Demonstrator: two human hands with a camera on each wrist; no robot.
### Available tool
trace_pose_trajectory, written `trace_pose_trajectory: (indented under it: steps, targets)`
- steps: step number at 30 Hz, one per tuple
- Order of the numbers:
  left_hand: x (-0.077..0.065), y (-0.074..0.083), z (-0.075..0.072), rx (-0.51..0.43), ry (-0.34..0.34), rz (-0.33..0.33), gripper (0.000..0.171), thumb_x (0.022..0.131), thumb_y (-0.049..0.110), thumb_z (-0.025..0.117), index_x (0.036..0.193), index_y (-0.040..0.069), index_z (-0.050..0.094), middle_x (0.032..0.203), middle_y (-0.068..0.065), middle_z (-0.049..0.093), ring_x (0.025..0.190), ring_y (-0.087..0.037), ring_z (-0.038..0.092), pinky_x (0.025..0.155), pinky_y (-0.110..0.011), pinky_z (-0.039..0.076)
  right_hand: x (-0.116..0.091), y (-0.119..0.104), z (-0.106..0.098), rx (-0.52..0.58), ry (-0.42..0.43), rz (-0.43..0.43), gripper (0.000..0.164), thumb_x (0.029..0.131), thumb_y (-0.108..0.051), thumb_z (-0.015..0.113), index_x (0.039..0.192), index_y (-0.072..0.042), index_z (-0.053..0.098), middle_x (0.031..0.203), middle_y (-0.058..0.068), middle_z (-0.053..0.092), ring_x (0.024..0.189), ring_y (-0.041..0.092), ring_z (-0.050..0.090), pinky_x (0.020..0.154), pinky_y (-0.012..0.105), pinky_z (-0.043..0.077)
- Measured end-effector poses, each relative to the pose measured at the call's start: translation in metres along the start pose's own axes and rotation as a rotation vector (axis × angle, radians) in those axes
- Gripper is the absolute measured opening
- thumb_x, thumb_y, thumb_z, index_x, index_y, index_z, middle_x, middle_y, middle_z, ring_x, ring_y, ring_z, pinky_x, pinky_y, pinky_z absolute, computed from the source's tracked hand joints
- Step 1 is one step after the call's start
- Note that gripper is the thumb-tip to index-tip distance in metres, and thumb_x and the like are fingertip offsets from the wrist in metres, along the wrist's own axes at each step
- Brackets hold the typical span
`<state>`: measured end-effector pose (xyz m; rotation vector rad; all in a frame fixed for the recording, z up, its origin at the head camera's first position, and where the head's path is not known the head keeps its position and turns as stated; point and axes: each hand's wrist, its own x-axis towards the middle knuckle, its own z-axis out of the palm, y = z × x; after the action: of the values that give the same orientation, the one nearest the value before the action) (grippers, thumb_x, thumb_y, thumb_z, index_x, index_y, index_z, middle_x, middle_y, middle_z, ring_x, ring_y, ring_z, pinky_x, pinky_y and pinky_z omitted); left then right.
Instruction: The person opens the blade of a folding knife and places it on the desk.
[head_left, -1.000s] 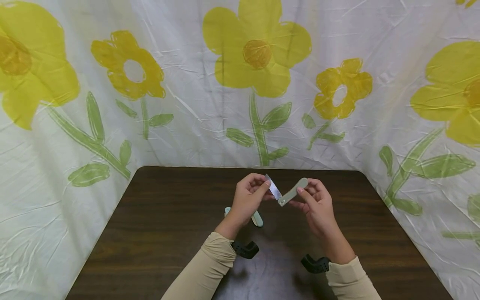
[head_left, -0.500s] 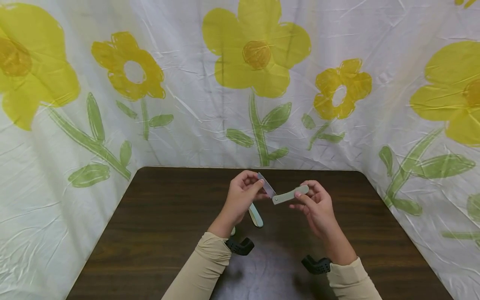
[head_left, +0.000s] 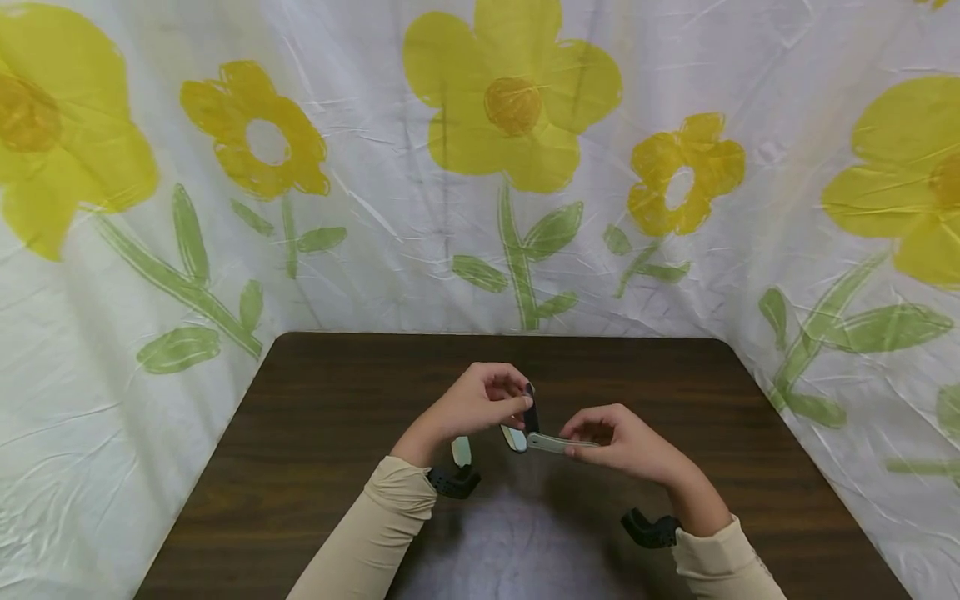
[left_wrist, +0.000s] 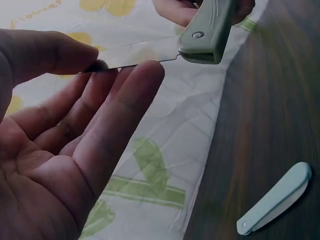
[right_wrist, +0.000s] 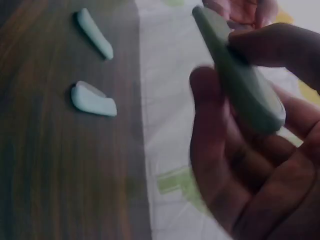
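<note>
Between both hands is a folding knife with a grey-green handle (head_left: pixel 553 444) and a metal blade (left_wrist: pixel 145 52) swung out at an angle. My left hand (head_left: pixel 476 404) pinches the blade near its tip between thumb and fingers. The right hand (head_left: pixel 626 442) grips the handle with thumb and fingertips, which show from behind in the right wrist view. The pivot rivet (left_wrist: pixel 198 35) faces the left wrist camera. A pale mint folding knife (left_wrist: pixel 274 199) lies folded on the table, just beyond the held one in the head view.
A second pale mint folded piece (head_left: pixel 461 451) lies beside the left wrist, partly covered by it. Both lie on the dark wooden table (head_left: pixel 337 400). A white cloth with yellow flowers (head_left: pixel 375 250) hangs around the table's back and sides.
Both hands have come down toward the table with the knife. Its handle has turned from slanting upward to nearly level, and the blade now stands nearly upright and looks dark.
</note>
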<state>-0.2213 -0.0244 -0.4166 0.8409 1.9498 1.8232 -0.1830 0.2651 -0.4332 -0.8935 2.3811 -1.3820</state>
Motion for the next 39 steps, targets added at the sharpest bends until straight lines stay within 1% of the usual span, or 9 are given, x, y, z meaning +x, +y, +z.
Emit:
trace_pose_trajectory:
  steps: [6, 12, 15, 18, 21, 24, 30, 35, 39]
  targets:
    - [0.001, -0.001, 0.003, 0.094, -0.056, 0.068, 0.007, 0.102, 0.006, 0.070, 0.107, 0.001, 0.072, 0.099, -0.023, 0.071, 0.082, -0.026, 0.075, 0.079, -0.041, 0.067, 0.000, -0.004, 0.002, -0.139, -0.020, 0.019, 0.012, 0.100, -0.021, 0.077, 0.109, -0.014, 0.079, 0.102, 0.001, 0.075, 0.084, 0.009, 0.062, 0.063, 0.026, 0.054]
    - [-0.001, -0.001, 0.004, 0.083, -0.005, 0.078, 0.008, 0.103, 0.007, 0.068, 0.108, 0.001, 0.069, 0.100, -0.021, 0.070, 0.085, -0.032, 0.076, 0.080, -0.046, 0.067, -0.001, -0.007, 0.003, -0.179, 0.011, -0.033, 0.012, 0.101, -0.021, 0.075, 0.110, -0.013, 0.077, 0.099, 0.000, 0.073, 0.086, 0.006, 0.063, 0.071, 0.027, 0.055]
    - [-0.002, -0.003, 0.005, 0.017, 0.044, 0.075, 0.010, 0.104, 0.006, 0.068, 0.111, -0.001, 0.068, 0.102, -0.018, 0.068, 0.086, -0.031, 0.077, 0.081, -0.045, 0.067, 0.000, -0.008, 0.004, -0.183, 0.018, -0.053, 0.011, 0.101, -0.019, 0.074, 0.110, -0.012, 0.076, 0.098, -0.001, 0.074, 0.085, 0.006, 0.064, 0.075, 0.027, 0.057]
    - [-0.003, -0.006, 0.006, -0.091, 0.098, 0.095, 0.011, 0.103, 0.002, 0.067, 0.112, -0.005, 0.066, 0.102, -0.016, 0.067, 0.085, -0.025, 0.076, 0.083, -0.049, 0.066, -0.001, -0.006, 0.005, -0.170, 0.040, -0.063, 0.009, 0.102, -0.017, 0.073, 0.111, -0.014, 0.074, 0.097, -0.002, 0.074, 0.084, 0.007, 0.066, 0.075, 0.028, 0.057]
    - [-0.004, -0.010, 0.009, -0.196, 0.152, 0.134, 0.013, 0.103, -0.001, 0.066, 0.111, -0.010, 0.062, 0.102, -0.013, 0.067, 0.087, -0.020, 0.075, 0.085, -0.053, 0.064, -0.003, -0.004, 0.008, -0.143, 0.098, -0.070, 0.008, 0.102, -0.014, 0.072, 0.110, -0.015, 0.073, 0.095, 0.002, 0.074, 0.081, 0.013, 0.067, 0.072, 0.029, 0.058]
    - [-0.003, -0.014, 0.014, -0.283, 0.207, 0.175, 0.015, 0.102, -0.003, 0.066, 0.111, -0.013, 0.059, 0.102, -0.009, 0.068, 0.090, -0.019, 0.076, 0.086, -0.051, 0.064, -0.006, -0.002, 0.011, -0.108, 0.171, -0.067, 0.010, 0.102, -0.011, 0.072, 0.111, -0.015, 0.072, 0.095, 0.005, 0.073, 0.079, 0.018, 0.068, 0.068, 0.030, 0.057]
    - [0.002, -0.020, 0.028, -0.434, 0.331, 0.231, 0.007, 0.101, -0.004, 0.067, 0.106, -0.003, 0.061, 0.100, -0.005, 0.068, 0.087, -0.017, 0.076, 0.084, -0.042, 0.066, -0.009, 0.002, 0.018, -0.073, 0.299, -0.064, 0.012, 0.101, -0.006, 0.071, 0.112, -0.014, 0.071, 0.095, 0.010, 0.073, 0.079, 0.012, 0.067, 0.067, 0.029, 0.057]
    - [0.004, -0.019, 0.035, -0.486, 0.388, 0.239, 0.009, 0.102, -0.007, 0.064, 0.106, 0.001, 0.062, 0.099, -0.004, 0.066, 0.089, -0.016, 0.074, 0.085, -0.042, 0.065, -0.009, 0.005, 0.021, -0.036, 0.362, -0.083, 0.015, 0.100, -0.002, 0.071, 0.112, -0.010, 0.071, 0.096, 0.011, 0.074, 0.082, 0.013, 0.070, 0.069, 0.029, 0.058]
    - [0.005, -0.020, 0.036, -0.487, 0.400, 0.213, 0.006, 0.102, -0.007, 0.063, 0.108, -0.005, 0.060, 0.099, -0.004, 0.066, 0.089, -0.016, 0.074, 0.084, -0.041, 0.065, -0.010, 0.007, 0.023, -0.004, 0.365, -0.064, 0.015, 0.100, -0.002, 0.071, 0.113, -0.009, 0.071, 0.096, 0.012, 0.074, 0.083, 0.009, 0.069, 0.069, 0.029, 0.059]
